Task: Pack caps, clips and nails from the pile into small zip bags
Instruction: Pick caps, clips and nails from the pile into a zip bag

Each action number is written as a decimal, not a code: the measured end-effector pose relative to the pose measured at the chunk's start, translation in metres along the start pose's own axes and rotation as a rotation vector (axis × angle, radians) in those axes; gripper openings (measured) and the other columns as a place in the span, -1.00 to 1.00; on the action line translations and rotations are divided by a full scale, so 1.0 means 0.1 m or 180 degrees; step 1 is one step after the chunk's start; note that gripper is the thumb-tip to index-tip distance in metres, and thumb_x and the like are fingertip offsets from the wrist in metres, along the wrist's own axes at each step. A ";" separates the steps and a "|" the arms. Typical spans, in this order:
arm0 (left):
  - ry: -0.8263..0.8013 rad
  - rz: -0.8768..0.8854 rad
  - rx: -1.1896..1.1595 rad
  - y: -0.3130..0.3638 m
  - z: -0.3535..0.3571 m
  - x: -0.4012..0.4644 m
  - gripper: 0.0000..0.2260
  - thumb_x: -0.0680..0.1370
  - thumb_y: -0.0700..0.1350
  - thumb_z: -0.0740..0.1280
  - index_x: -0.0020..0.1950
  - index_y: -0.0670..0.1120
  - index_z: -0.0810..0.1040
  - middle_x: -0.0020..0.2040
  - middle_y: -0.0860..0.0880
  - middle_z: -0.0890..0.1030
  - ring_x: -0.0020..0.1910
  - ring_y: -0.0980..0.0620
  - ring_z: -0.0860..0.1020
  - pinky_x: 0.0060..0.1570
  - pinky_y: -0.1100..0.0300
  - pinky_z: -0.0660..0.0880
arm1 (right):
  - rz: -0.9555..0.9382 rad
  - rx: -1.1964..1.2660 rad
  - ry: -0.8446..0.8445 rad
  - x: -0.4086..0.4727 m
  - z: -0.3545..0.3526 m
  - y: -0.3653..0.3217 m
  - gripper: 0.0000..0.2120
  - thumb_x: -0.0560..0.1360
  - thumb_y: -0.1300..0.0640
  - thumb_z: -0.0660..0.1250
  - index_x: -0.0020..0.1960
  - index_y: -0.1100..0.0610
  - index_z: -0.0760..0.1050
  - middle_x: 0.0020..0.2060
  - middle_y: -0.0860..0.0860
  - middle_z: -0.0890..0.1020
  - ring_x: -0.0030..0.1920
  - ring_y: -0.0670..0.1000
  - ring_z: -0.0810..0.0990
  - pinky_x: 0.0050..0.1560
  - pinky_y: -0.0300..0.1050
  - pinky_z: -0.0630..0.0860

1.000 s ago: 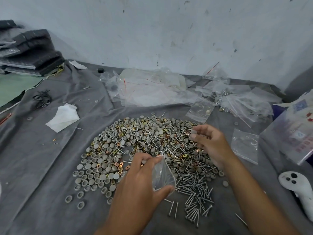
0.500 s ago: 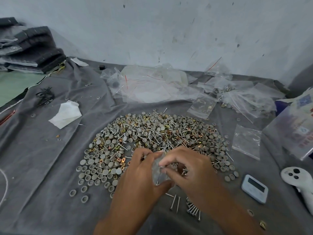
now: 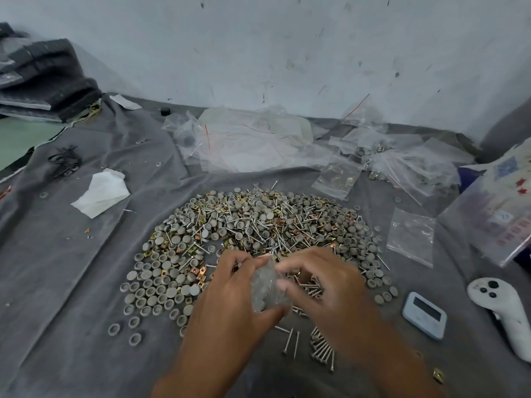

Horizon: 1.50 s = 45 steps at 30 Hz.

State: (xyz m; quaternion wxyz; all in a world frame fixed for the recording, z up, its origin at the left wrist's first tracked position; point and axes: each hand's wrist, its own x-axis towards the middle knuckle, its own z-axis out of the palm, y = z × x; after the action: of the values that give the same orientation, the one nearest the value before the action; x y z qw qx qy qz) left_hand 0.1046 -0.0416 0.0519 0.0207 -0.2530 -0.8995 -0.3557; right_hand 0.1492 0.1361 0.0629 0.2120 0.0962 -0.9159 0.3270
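I hold a small zip bag point(image 3: 265, 288) between my two hands, just above the near edge of the pile point(image 3: 258, 234). My left hand point(image 3: 230, 305) grips the bag from the left side, with the thumb under its lower part and the fingers curled at its top edge. My right hand point(image 3: 324, 285) is at the right side of the bag; the thumb and the first fingers pinch at its opening, but the hand is blurred and I cannot tell if something is between the fingertips. Some grey round things show through the clear plastic.

The pile lies on a grey cloth point(image 3: 71, 282) and mixes grey caps point(image 3: 161, 291), brass-coloured clips point(image 3: 198, 271) and silver nails point(image 3: 321, 347). Many caps are at the left side, and a loose group of nails is near me, below my right hand.

To the right of the pile lies an empty flat bag point(image 3: 411, 239), and nearer to me a small pale blue timer point(image 3: 424, 314) and a white controller point(image 3: 505, 314). Far behind the pile is a heap of clear bags point(image 3: 258, 142), some with red strips. At the left lie a white tissue point(image 3: 102, 192) and some black wire ties point(image 3: 64, 162).
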 end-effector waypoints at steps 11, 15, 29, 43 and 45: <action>-0.0114 -0.0052 -0.0039 0.12 0.02 -0.02 -0.32 0.33 0.28 0.47 0.41 0.25 0.36 0.09 0.40 0.11 -0.01 0.51 0.29 0.03 0.39 0.35 | 0.2259 -0.1085 -0.0774 -0.13 -0.37 1.51 -0.71 0.53 -0.03 0.44 0.24 -0.13 0.56 0.18 -0.03 0.48 0.09 0.03 0.54 -0.10 -0.11 0.55; -0.0126 -0.0089 -0.0026 0.13 0.01 -0.03 -0.33 0.33 0.30 0.46 0.40 0.26 0.35 0.10 0.41 0.12 -0.02 0.50 0.31 -0.01 0.41 0.37 | 0.1976 -0.1168 -0.0827 -0.11 -0.27 1.57 -0.85 0.54 0.00 0.43 0.10 -0.13 0.59 0.03 -0.09 0.42 0.09 -0.01 0.46 0.08 -0.08 0.47; -0.0104 -0.0141 0.0054 0.11 0.00 -0.02 -0.34 0.31 0.32 0.44 0.37 0.29 0.34 0.16 0.39 0.19 -0.04 0.46 0.35 0.04 0.27 0.58 | 0.1866 -0.0580 -0.0535 -0.11 -0.31 1.54 -0.76 0.55 0.21 0.41 -0.14 -0.11 0.49 -0.15 -0.14 0.62 -0.16 -0.12 0.60 -0.28 -0.22 0.49; -0.0076 -0.0094 0.0085 0.12 0.01 -0.01 -0.34 0.32 0.32 0.44 0.38 0.29 0.34 0.11 0.40 0.16 -0.09 0.50 0.31 -0.06 0.39 0.39 | 0.1995 -0.0008 -0.0088 -0.07 -0.24 1.35 -0.78 0.58 0.18 0.38 -0.10 -0.15 0.50 -0.12 -0.21 0.62 -0.11 -0.25 0.57 -0.21 -0.35 0.39; -0.0075 -0.0092 0.0102 0.12 0.00 -0.02 -0.34 0.31 0.34 0.41 0.37 0.29 0.34 0.11 0.40 0.16 -0.08 0.50 0.31 -0.06 0.40 0.38 | 0.1944 -0.0128 -0.0352 -0.08 -0.20 1.33 -0.79 0.60 0.18 0.35 0.00 -0.16 0.53 -0.05 -0.24 0.62 -0.01 -0.21 0.59 -0.11 -0.29 0.46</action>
State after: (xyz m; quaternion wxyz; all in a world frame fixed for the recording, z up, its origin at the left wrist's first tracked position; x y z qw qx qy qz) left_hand 0.1117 -0.0349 0.0586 0.0090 -0.2438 -0.9088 -0.3385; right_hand 0.1207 0.2516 -0.0013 0.0556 -0.1700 -0.9189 0.3516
